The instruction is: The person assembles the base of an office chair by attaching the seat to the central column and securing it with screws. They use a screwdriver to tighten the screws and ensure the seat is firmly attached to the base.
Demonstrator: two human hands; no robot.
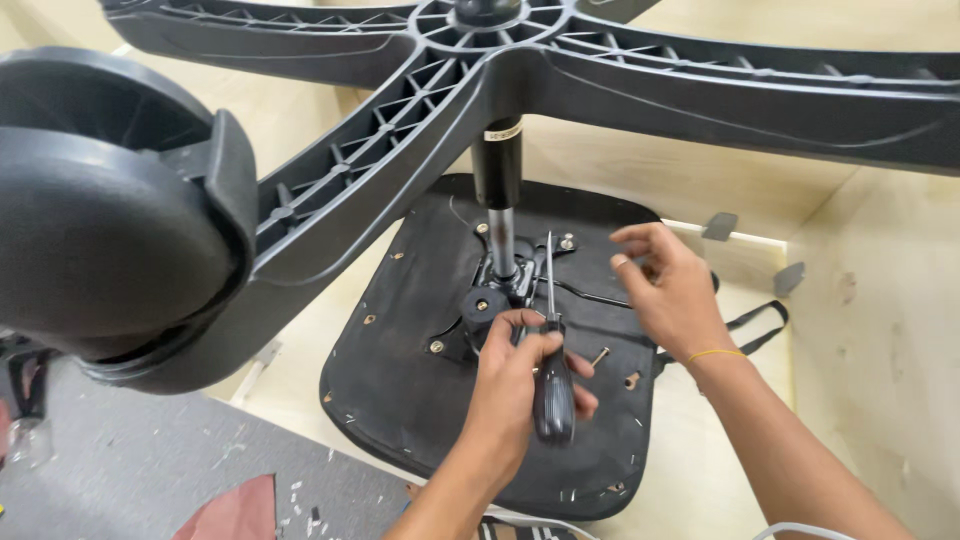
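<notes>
Head view: I see my left hand (520, 385) closed around the black handle of a screwdriver (551, 345). The tool's long axis runs almost straight away from me, handle at the palm, thin shaft pointing up toward the mounting plate (500, 290) at the foot of the gas cylinder (498, 190). The tip stands just beyond my left fingers, close beside the cylinder.

My right hand (668, 290) hovers to the right of the shaft, fingers loosely spread and holding nothing, above the black seat underside (400, 380). A loose bolt (600, 356) lies on the seat between the two hands, nearer the right wrist. The left hand is the nearer one to the plate. The star base (400, 160) and a caster (110, 230) loom above both hands.
</notes>
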